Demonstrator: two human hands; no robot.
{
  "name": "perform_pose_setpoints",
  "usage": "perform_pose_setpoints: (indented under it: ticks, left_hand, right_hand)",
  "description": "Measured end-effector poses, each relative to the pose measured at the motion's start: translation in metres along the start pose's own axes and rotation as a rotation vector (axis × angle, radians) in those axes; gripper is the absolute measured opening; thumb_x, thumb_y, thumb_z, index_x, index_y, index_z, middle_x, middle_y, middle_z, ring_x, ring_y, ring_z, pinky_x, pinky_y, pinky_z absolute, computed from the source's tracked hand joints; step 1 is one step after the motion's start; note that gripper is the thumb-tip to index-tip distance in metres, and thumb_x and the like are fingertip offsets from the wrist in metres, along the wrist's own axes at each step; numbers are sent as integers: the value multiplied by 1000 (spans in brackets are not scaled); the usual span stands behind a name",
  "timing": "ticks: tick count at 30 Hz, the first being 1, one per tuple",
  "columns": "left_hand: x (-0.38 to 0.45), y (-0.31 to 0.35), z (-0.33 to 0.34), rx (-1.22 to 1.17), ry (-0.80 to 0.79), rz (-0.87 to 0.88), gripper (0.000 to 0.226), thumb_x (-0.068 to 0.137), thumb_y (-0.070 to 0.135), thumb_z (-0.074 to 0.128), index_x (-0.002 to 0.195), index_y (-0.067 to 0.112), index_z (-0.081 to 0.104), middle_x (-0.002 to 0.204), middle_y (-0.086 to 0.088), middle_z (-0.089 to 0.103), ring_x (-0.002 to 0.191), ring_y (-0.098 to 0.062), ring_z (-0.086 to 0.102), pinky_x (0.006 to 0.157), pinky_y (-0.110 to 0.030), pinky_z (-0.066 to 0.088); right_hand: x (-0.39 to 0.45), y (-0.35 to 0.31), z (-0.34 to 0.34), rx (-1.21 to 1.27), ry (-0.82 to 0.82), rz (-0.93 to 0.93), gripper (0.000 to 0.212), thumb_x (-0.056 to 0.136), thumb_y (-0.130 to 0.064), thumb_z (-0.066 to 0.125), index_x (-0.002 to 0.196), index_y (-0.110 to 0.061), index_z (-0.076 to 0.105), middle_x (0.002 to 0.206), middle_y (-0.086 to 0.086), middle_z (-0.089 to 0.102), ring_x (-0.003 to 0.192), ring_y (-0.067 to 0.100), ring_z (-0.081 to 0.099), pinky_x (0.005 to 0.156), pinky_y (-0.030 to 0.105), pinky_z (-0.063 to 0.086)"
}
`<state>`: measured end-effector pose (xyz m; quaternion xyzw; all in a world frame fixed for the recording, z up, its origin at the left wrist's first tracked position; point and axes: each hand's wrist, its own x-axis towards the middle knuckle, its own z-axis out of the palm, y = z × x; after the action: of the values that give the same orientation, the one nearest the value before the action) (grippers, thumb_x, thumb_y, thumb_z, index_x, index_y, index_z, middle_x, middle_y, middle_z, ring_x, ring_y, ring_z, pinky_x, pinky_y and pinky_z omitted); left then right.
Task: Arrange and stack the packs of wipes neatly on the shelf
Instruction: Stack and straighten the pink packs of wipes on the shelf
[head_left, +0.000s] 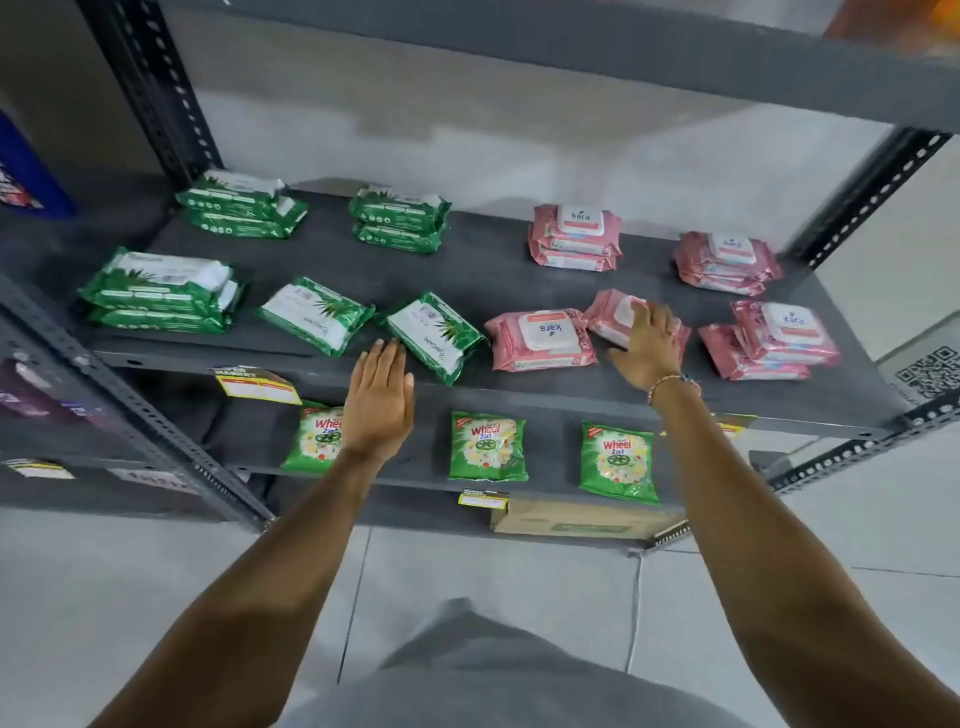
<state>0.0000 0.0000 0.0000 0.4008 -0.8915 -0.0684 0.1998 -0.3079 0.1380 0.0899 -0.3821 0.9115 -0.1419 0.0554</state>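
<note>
I see matt grey metal shelf (467, 270); glossy plastic on green wipe packs (317, 314) and pink Kara packs (543, 340); cardboard box (582, 522) below.

Both bare arms reach forward and up. The left hand (378, 400) is flat, fingers together and extended, palm down. The right hand (649, 345), fingers spread open, sits higher, a bracelet on its wrist.
</note>
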Motion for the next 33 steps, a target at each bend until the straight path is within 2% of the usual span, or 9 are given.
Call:
perform_pose_setpoints:
  ticks: [2,4,8,14,18,24,26,28,33]
  left_hand:
    - [2,2,-1,-4,1,-42,51,98,24,29,131,-7,52,137,-22,53,132,-36,44,112,-47,29]
    - [2,5,1,14,3,-61,54,100,29,25,131,-6,52,138,-21,53,133,-35,44,111,-47,28]
    - [4,9,5,9,9,-88,63,101,37,14,132,-4,50,139,-20,51,132,-35,42,109,-48,28]
    - [-2,13,12,21,29,-128,65,100,40,12,134,-3,48,140,-20,50,133,-36,39,111,-49,22]
    - [-1,16,13,41,24,-156,67,99,42,11,135,-2,46,141,-19,48,136,-36,36,114,-49,19]
    - [-3,19,15,49,49,-181,63,98,38,17,138,-3,43,145,-19,44,139,-36,32,117,-49,17]
    - [-4,20,16,63,50,-183,62,98,36,19,140,-2,42,146,-19,43,140,-35,31,118,-47,14]
    - [-5,21,17,77,41,-187,62,97,37,19,142,-1,40,148,-17,41,141,-33,29,119,-45,11]
    - [-5,21,17,82,45,-192,63,97,40,19,142,0,40,148,-16,40,142,-33,28,119,-45,11]
  right_hand:
    - [8,3,-10,-74,-168,76,95,80,-21,71,150,-9,9,160,13,-1,147,31,-7,119,47,6]
    - [19,9,-20,-122,-269,126,105,80,-25,72,151,-9,-2,160,10,-10,147,28,-12,119,50,4]
    - [33,22,-22,-116,-291,123,107,79,-28,73,151,-9,-5,161,7,-10,147,26,-12,117,52,4]
    - [36,22,-15,-80,-220,140,95,73,-29,75,146,-7,18,148,15,25,139,33,23,114,47,24]
    - [37,20,-13,-50,-162,162,91,68,-33,78,140,-5,30,142,16,34,133,35,30,107,47,35]
    - [36,24,-15,205,36,265,84,60,-34,84,127,-1,47,132,19,50,123,36,46,100,41,43]
    - [34,19,-21,256,96,196,79,60,-33,84,123,-2,49,128,17,52,119,35,47,97,40,43]
    - [33,8,-30,288,87,-12,75,60,-28,84,122,-7,49,124,13,51,118,31,46,95,34,41]
    - [26,-36,-50,223,-345,-409,88,61,-7,84,137,-14,41,133,6,51,122,22,48,99,27,38]
